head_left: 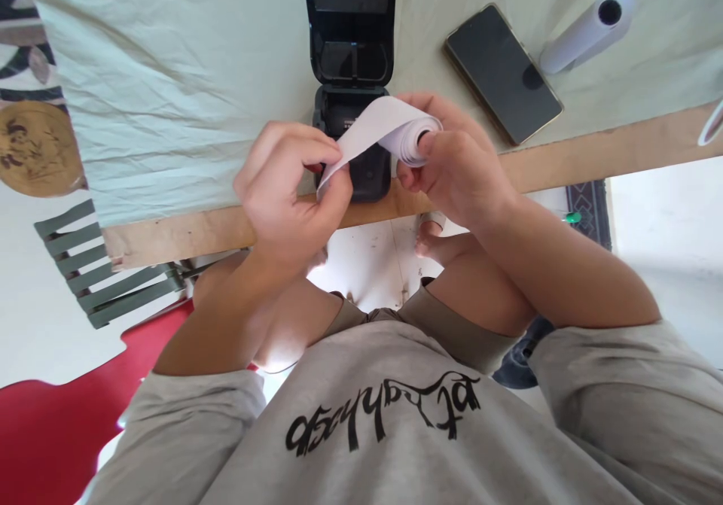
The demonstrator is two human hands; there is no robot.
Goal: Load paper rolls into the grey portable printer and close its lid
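Note:
A white paper roll (pixel 402 142) with a dark core hangs between my hands, above a small black printer-like device (pixel 370 177) at the table's front edge. My left hand (pixel 297 189) pinches the loose end of the paper strip between thumb and fingers. On the other side, my right hand (pixel 460 159) grips the roll itself, thumb at its core. The device's black lid (pixel 353 31) stands open, tilted back onto the cloth. Paper and fingers hide part of the inside of the device.
A dark phone (pixel 504 74) lies right of the device on the pale green cloth (pixel 197 76). Beyond it is a second white roll (pixel 584 34). The wooden table edge (pixel 181 238) runs in front of me. A red chair (pixel 73 415) is at lower left.

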